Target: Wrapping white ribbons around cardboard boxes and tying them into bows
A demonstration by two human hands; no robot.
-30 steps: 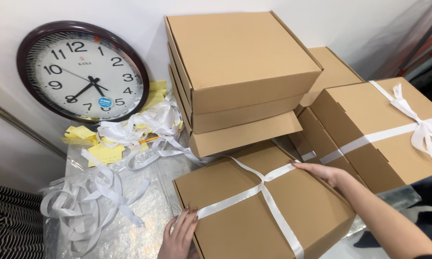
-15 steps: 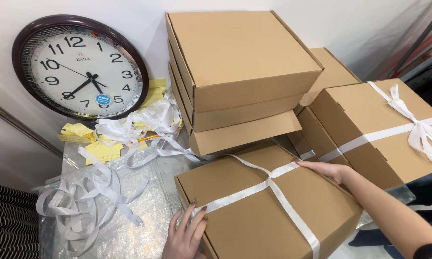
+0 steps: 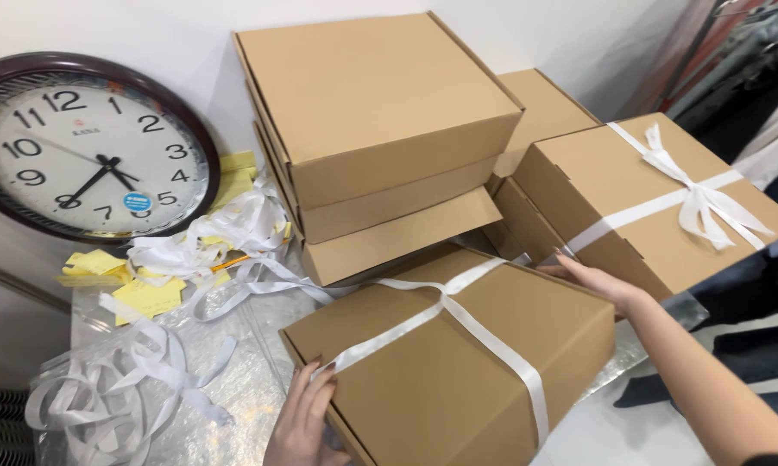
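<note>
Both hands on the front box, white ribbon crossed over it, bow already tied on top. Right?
No bow on the front box: the head view shows its white ribbon only crossed. The tied bow is on the box behind. Left hand and right hand are on it.

Six cardboard boxes (image 3: 380, 95), one wall clock (image 3: 87, 147), two hands (image 3: 307, 423).
</note>
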